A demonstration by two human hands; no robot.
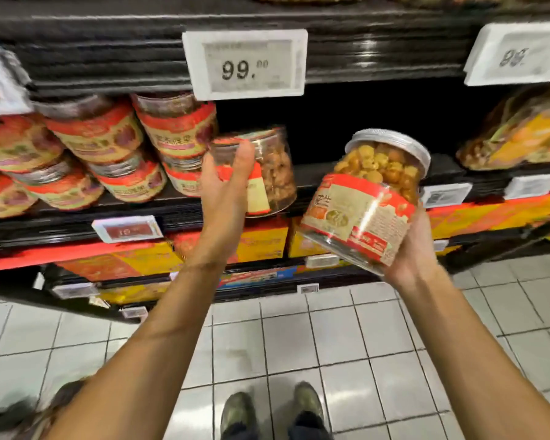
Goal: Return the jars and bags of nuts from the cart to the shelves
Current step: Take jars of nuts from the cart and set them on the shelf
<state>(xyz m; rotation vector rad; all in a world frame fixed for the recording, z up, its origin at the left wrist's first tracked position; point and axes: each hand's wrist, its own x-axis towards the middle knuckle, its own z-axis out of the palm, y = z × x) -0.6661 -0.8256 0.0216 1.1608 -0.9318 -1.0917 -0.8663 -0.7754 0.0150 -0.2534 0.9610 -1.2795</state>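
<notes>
At the bottom edge, two dark green shoes (272,411) stand on the white tiled floor (331,338), and both bare forearms reach up from there toward the shelves. The right hand (408,249) carries a clear jar of nuts (367,201) from below; the jar is tilted, its silver lid (391,144) leaning toward the shelf, and its red and cream label faces the camera. The palm is under the bottom of the jar and the right fingers are hidden behind it, so I cannot tell exactly how they are placed, only that the hand supports the jar in the air, in front of the shelves and not on them. The left hand (226,182) is a little farther, closed around a second clear jar (264,173), with the thumb in front on the jar wall and the other fingers wrapped around its left side. This jar stands about upright at the front edge of the middle shelf (315,176), just beside the stacked jars with red labels (108,154) that fill the left part of the same shelf; whether its bottom is resting on the shelf I cannot tell. To the right of it the shelf is dark, and farther right lie bags (521,131) in yellow and orange. Above, a price tag (245,63) showing 99.00 hangs on the upper shelf edge.
</notes>
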